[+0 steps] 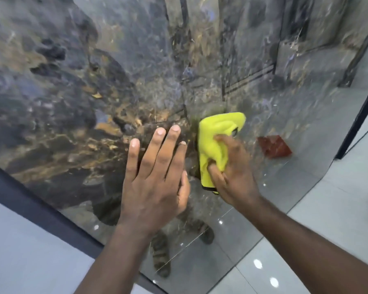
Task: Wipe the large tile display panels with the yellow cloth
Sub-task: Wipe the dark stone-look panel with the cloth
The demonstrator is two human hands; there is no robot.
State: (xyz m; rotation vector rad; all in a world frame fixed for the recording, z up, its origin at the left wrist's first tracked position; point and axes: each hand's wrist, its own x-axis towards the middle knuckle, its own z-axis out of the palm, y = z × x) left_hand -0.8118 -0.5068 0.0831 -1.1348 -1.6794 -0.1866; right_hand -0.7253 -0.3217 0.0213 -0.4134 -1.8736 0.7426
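A large glossy tile panel (pixel 68 85) with dark marble pattern in gold, blue and black fills most of the view. My right hand (pixel 232 170) grips a crumpled yellow cloth (pixel 217 141) and holds it against the panel near its middle. Just to the left, my left hand (pixel 155 172) lies flat on the panel with its fingers straight and spread. The glossy surface mirrors my hands and sandalled feet.
A dark frame edge (pixel 30 200) runs along the panel's lower left side. Pale glossy floor tiles (pixel 327 219) lie to the right. A reddish-brown square (pixel 274 146) shows right of the cloth. A dark post (pixel 357 122) stands at the right edge.
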